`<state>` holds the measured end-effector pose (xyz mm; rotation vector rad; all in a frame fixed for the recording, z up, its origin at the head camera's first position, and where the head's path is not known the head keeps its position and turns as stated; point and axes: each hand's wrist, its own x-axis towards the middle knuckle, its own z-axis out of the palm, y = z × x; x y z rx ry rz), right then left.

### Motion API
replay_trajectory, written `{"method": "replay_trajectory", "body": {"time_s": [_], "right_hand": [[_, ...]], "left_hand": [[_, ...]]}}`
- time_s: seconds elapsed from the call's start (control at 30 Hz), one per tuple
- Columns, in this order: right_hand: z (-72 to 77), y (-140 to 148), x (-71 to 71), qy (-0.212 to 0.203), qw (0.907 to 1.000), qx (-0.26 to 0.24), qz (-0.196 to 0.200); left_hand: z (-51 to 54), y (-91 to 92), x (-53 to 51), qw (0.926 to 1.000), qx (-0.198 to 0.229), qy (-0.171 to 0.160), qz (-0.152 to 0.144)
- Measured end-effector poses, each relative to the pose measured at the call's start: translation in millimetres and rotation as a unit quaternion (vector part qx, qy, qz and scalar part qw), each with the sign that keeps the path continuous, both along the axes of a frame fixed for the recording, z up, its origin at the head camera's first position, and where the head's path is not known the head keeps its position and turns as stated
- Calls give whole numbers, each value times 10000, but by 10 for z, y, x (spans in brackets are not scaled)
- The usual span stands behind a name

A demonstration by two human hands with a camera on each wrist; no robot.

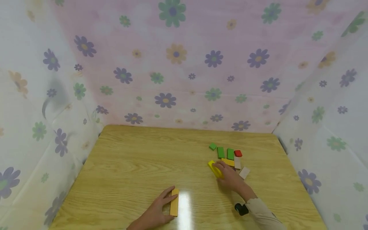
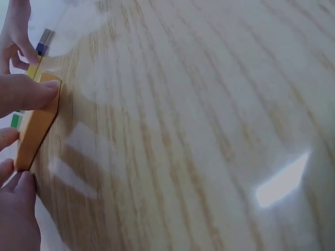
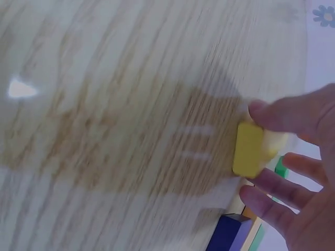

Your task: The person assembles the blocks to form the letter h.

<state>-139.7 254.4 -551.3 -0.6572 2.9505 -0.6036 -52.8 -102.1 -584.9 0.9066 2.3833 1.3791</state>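
A long orange block [image 1: 174,206] lies on the table near the front, with my left hand [image 1: 155,210] gripping it. The thumb is at its near end and the fingers reach over its far part. Further right, my right hand [image 1: 232,179] pinches a yellow block [image 1: 213,166] between thumb and fingers. In the right wrist view this yellow block [image 3: 248,150] shows its end face, while the hand hides much of the rest. A dark blue block [image 3: 228,233] sits close to the right fingers.
Behind the right hand stand several green blocks [image 1: 220,152], a red block [image 1: 238,153], another orange block [image 1: 228,162] and pale wooden blocks [image 1: 244,172]. Flower-patterned cloth [image 1: 189,64] walls in the wooden table [image 1: 129,159] at the back and both sides.
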Motion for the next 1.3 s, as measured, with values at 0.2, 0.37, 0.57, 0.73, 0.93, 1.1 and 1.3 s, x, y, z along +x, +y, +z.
{"method": "replay_trajectory", "body": {"time_s": [0.2,0.37,0.57,0.73,0.93,1.1,1.3], "right_hand": [[18,-19,-3,-551,9969,-443,351],[13,-13,-68,-720,9949,-483,506],[-22,-7,-126,-884,9943,-386,446],[-32,-18,-141,-961,9926,-558,494],[-73,-8,-145,-917,9928,-659,397],[-98,-5,-145,-763,9937,-769,276],[-97,-9,-131,-724,9919,-1002,292]], "left_hand": [[-19,1,16,9996,242,-117,100],[-12,22,39,9992,302,-195,185],[2,41,72,9985,284,-406,232],[-7,44,84,9991,141,-183,363],[-18,63,74,9989,-23,-95,454],[-6,88,51,9984,103,-259,486],[4,106,58,9983,110,-234,524]]}}
